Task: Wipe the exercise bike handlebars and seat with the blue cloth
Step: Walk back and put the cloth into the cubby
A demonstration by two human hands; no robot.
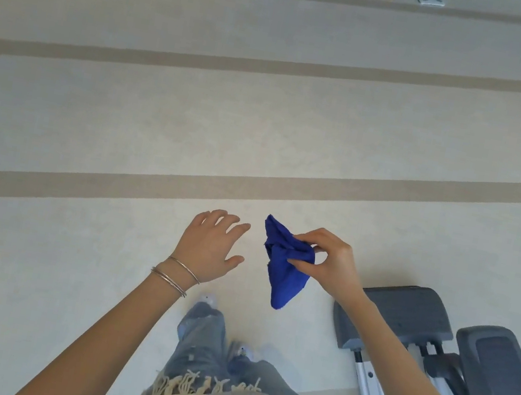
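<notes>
In the head view, the right hand [330, 265] pinches a crumpled, soft blue cloth [283, 274] between thumb and curled fingers [309, 239]. The fabric is bunched at the grip and hangs to a tapered point above the pale floor [125, 125] with its tan stripes. The left hand [212, 248], with thin metal bangles [174, 274] at its wrist, hovers just beside the cloth with fingers spread wide and holding nothing, while at lower right two grey moulded pedals [405, 313] sit on silver rails [370, 394].
</notes>
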